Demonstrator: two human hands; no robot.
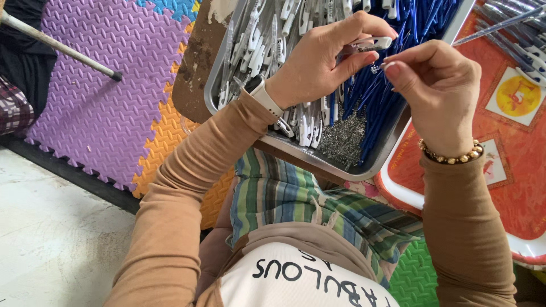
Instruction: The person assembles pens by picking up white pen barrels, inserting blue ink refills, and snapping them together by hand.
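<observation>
soft, even daylight, faint shadows, mild glare on the metal tray (296, 149) rim, sharp focus throughout

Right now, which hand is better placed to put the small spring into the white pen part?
The right hand, probably: its fingertips pinch the spring beside the white pen part, which the left hand holds.

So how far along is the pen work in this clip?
No finished pens show. In hand: the left hand holds a white pen part while the right hand pinches a small spring. Left: the metal tray holds heaps of white parts, blue barrels and springs.
</observation>
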